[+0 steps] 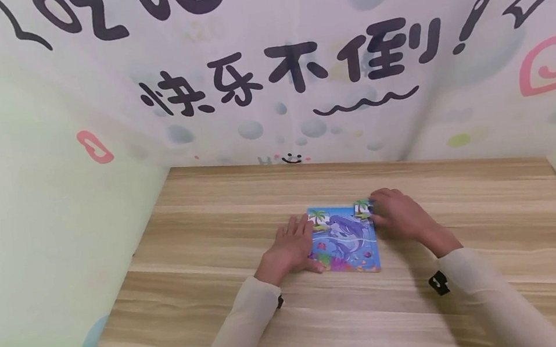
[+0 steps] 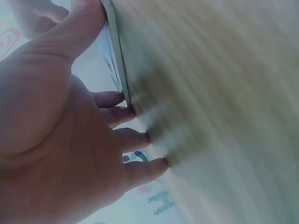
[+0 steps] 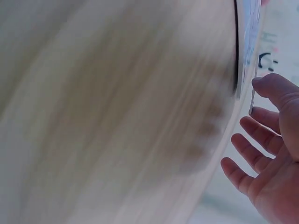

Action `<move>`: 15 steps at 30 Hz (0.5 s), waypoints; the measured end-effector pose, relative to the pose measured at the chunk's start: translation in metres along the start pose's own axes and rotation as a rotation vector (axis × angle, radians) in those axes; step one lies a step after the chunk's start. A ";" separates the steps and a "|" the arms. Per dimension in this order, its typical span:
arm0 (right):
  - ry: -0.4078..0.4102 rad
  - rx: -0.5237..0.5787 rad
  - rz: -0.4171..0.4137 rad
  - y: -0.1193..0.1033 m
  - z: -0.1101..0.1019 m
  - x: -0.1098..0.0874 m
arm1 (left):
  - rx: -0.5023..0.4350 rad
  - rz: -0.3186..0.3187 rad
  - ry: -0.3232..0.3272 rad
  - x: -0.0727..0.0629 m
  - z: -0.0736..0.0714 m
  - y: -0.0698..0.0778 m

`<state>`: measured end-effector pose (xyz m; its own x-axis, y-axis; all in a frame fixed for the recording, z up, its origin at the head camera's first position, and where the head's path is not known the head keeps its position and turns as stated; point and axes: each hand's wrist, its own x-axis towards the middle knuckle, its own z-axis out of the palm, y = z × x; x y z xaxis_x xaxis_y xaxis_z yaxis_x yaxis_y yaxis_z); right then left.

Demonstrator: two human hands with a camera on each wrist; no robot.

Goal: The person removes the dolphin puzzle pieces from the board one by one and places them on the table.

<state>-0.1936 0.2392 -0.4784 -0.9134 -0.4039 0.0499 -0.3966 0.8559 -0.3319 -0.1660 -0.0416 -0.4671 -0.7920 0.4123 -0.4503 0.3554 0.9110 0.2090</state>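
Here, from left to right, a pale green wall [image 1: 16,231] borders a wood-grain table [image 1: 196,313], where I work with two bare hands in light sleeves. My left hand [image 1: 290,245] grips nothing: its fingers are spread fairly straight along the left edge of a square picture puzzle [image 1: 345,246], some tips on the tabletop, the thumb at the edge near the close corner. The puzzle lies flat on the table between my hands, showing dolphins, a palm tree at its far left and bright coral along the near side. Above its far right corner is a loose-looking piece [image 1: 362,209] with another palm tree, raised off the board and tilted by an amount I cannot tell. My right hand [image 1: 402,214] pinches that piece by its right side between thumb and forefinger, the other fingers loosely bent. I judge the piece light, thin and stiff, perhaps card, a little slick on its printed face, and easily bent at the corners; opposite edges look the best hold, while a flat palm would steady the board.
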 end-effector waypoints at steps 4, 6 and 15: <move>0.004 -0.013 0.011 0.012 -0.007 -0.007 | 0.002 -0.001 -0.015 0.000 0.000 0.001; 0.004 -0.017 0.013 0.016 -0.011 -0.010 | 0.003 -0.002 -0.023 0.000 -0.001 0.002; -0.016 -0.023 0.032 0.033 -0.014 -0.018 | -0.002 -0.004 -0.038 -0.001 -0.003 0.004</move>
<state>-0.1915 0.2795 -0.4769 -0.9243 -0.3809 0.0240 -0.3690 0.8756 -0.3116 -0.1654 -0.0385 -0.4638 -0.7739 0.4081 -0.4842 0.3507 0.9129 0.2089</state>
